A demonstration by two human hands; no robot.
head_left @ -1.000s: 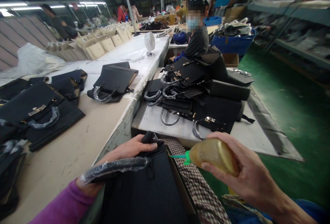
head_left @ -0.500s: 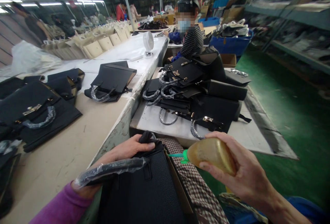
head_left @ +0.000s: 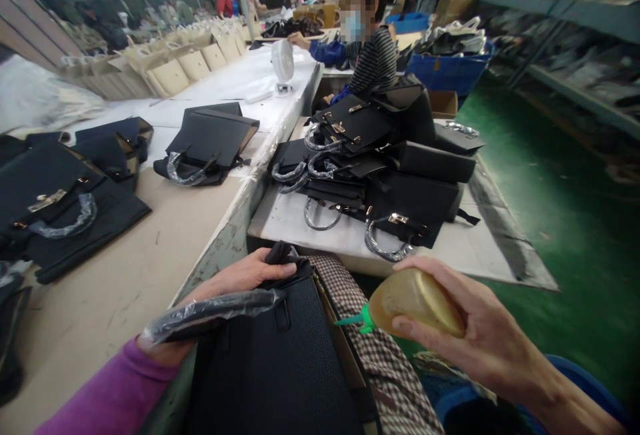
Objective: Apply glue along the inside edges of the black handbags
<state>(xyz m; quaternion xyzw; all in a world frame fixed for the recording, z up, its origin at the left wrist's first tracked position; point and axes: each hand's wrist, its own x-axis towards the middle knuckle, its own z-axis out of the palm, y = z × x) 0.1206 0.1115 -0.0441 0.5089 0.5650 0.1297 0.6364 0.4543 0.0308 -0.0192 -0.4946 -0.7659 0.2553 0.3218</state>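
A black handbag (head_left: 273, 368) rests in my lap at the bottom centre, its plastic-wrapped handle (head_left: 210, 311) lying across my left wrist. My left hand (head_left: 245, 276) grips the bag's top edge, fingers curled over a fold of black material. My right hand (head_left: 465, 331) is wrapped round a yellowish squeeze bottle (head_left: 415, 301) with a green nozzle (head_left: 353, 320). The nozzle points left and slightly down, toward the bag's upper right edge, a short gap away. A checked cloth (head_left: 375, 355) lies over my lap beside the bag.
A pile of black handbags (head_left: 380, 175) covers a white side table (head_left: 465, 255) just ahead. More black bags (head_left: 55, 208) lie on the long workbench (head_left: 150, 248) to the left, with a small white fan (head_left: 283, 65) farther back. A masked person (head_left: 370, 55) sits beyond the pile. Green floor (head_left: 565, 208) lies to the right.
The bottle has tipped, its nozzle dropping lower and nearer the bag's edge. The view has shifted down a little. My left hand keeps its hold on the bag.
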